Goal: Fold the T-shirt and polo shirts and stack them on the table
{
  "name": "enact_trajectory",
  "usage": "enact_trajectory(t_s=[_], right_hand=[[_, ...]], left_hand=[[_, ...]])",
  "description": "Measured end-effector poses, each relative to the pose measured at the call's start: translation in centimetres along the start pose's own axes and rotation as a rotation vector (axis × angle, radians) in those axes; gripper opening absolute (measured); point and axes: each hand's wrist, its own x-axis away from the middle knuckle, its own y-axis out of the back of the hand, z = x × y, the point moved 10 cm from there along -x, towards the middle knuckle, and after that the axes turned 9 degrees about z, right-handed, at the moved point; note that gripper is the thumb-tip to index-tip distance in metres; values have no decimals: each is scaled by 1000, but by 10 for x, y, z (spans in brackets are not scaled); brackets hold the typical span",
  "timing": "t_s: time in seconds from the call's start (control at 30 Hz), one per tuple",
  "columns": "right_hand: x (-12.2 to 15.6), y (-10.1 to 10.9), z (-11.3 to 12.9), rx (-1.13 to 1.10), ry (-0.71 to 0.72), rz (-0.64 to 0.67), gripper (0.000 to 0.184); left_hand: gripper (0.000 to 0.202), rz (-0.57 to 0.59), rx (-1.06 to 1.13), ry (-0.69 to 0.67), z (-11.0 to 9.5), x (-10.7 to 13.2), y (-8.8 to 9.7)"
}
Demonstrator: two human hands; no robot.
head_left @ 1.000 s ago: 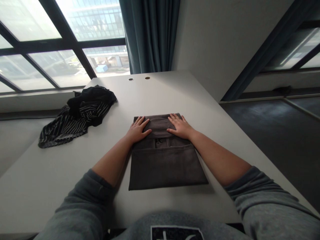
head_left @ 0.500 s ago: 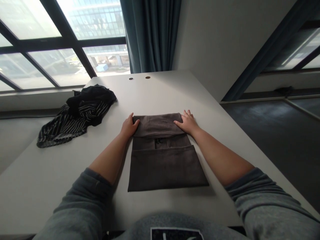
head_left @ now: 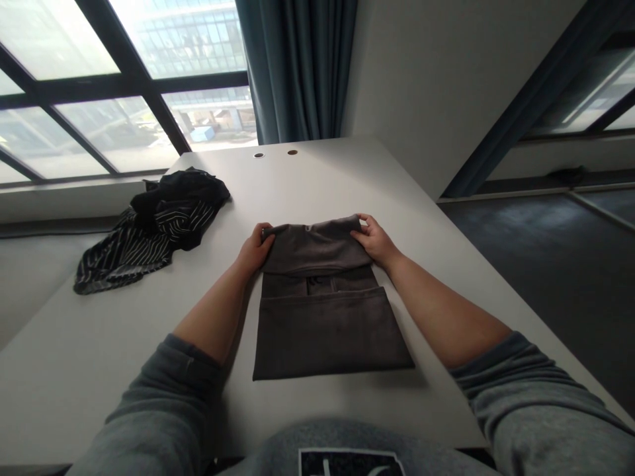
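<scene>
1. Straight ahead at twelve o'clock, a folded grey-brown garment (head_left: 332,334) lies on the white table (head_left: 317,182).
2. The left hand (head_left: 255,248) pinches the garment's eleven-o'clock corner.
3. The right hand (head_left: 377,242) pinches its one-o'clock corner.
4. A crumpled, striped black cloth (head_left: 153,231) lies at ten o'clock from it.

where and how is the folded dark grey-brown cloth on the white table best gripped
Probably take the folded cloth by its far corners, from left and right: its far flap spans between them, and the left hand and right hand pinch its ends.
</scene>
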Motion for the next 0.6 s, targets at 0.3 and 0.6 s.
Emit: enact_trajectory(t_s=[0.3, 0.6], right_hand=[[21, 5, 48, 2, 57, 45, 47], [103, 10, 103, 142, 179, 43, 29]], left_hand=[[53, -8, 258, -84, -28, 17, 31], [20, 119, -4, -379, -114, 115, 58]])
